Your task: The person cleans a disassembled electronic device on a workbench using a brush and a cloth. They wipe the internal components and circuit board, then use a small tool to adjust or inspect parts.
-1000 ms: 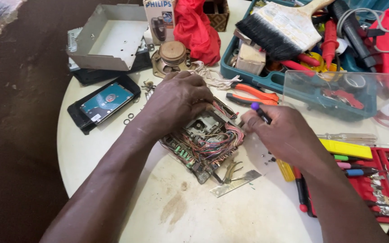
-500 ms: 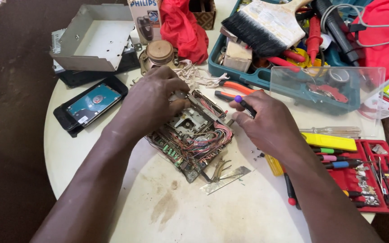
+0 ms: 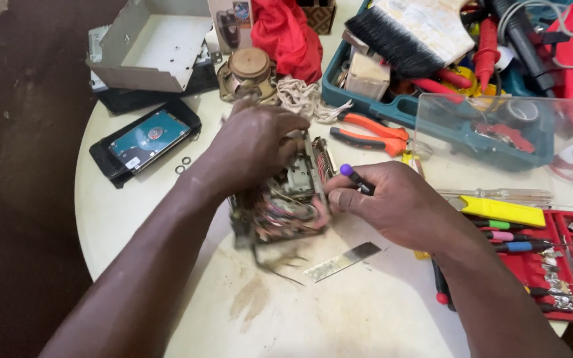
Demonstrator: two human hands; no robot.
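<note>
Fingers of the left hand (image 3: 253,149) clamp the tilted circuit assembly (image 3: 286,199), while right hand (image 3: 392,205) pinches a purple-capped screwdriver (image 3: 356,179) just right of it.

Stripped electronics chassis (image 3: 285,199), metal frame packed with circuit boards and tangled red, white and dark wiring. Tipped up on edge on the white round table (image 3: 134,219), near centre, slightly motion-blurred. Loose wires trailing from underside onto tabletop. Small purple-capped screwdriver (image 3: 356,179) angled against chassis right side, tip hidden.

circuit assembly (image 3: 286,205) motion-blurred, partly hidden under left hand (image 3: 256,142), red case (image 3: 565,265) cropped
</note>
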